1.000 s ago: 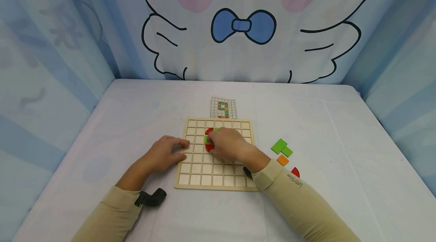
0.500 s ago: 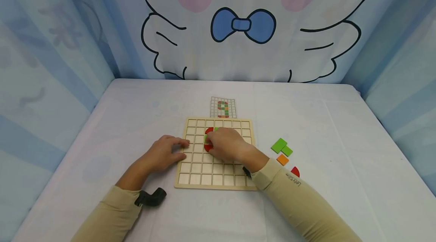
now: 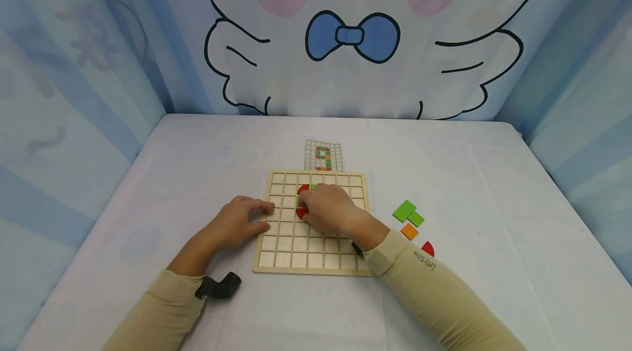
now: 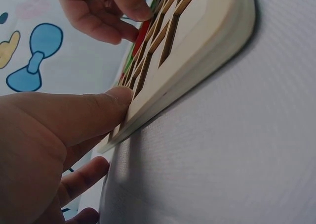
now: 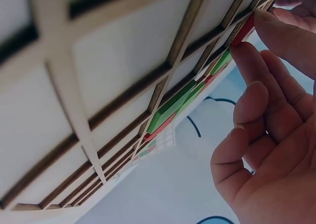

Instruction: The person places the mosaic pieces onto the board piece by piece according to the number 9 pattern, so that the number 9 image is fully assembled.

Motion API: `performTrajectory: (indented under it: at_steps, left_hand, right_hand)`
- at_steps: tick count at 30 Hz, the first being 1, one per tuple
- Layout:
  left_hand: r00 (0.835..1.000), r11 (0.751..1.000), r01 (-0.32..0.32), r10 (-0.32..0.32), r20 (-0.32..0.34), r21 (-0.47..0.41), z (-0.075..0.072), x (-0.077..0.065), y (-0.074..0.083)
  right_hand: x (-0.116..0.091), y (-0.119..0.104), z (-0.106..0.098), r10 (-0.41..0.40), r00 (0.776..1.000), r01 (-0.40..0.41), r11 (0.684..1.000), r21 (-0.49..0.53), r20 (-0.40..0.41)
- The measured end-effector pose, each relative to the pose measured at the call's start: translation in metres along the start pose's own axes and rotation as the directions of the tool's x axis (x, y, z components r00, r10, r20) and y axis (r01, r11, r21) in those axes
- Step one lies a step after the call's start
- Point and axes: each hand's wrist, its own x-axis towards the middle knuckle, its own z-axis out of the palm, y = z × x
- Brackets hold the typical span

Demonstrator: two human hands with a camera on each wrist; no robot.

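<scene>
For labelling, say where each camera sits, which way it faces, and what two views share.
Head: on the head, facing forward and down at the grid board; left hand, right hand and sleeves show.
Left wrist: on that wrist, looking along the grid board's rim; left hand near, right hand beyond.
Right wrist: on that wrist, looking across the grid board; right hand pinching a red piece, part of the left hand beyond.
Shared: head and left wrist both show the blue bow.

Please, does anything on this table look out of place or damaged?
Nothing visible looks damaged or spilled. Slightly odd: the patterned card looks partly covered by the wooden board, because its near edge is not visible.
</scene>
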Motion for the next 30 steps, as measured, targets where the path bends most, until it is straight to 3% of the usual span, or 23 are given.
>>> performTrajectory:
  at_steps: [30]
  left_hand:
    - [1.000, 1.000, -0.016, 0.016, -0.003, 0.001, -0.0004, -0.0003, -0.0006]
  right_hand:
    - [0.0013, 0.0006, -0.0005, -0.009, 1.000, 0.009, 1.000, -0.008, -0.006]
